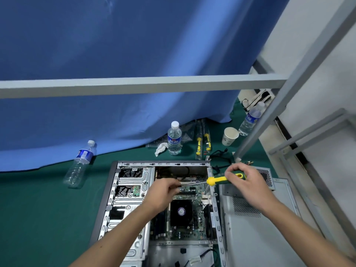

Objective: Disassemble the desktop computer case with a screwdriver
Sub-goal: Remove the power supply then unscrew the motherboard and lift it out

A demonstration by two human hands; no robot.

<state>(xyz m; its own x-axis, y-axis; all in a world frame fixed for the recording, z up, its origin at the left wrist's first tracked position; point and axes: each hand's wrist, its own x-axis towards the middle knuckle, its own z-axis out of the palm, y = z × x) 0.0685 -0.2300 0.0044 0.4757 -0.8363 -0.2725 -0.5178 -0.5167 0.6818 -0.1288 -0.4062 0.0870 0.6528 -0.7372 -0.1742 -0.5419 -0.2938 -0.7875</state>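
Green mat (38, 209) carries open computer case (113, 189). Your right hand (248, 186) grips screwdriver (221, 179) handle; left hand (163, 191) fingertips pinch shaft near tip. Keep shaft steady, seat tip squarely, avoid motherboard (192, 228).

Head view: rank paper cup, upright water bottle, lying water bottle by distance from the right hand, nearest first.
From the right hand:
1. paper cup, just beyond it, slightly left.
2. upright water bottle, farther left, by the curtain.
3. lying water bottle, far left on the green mat.

Bare metal case (133, 182), glossy plastic screwdriver handle (221, 179)
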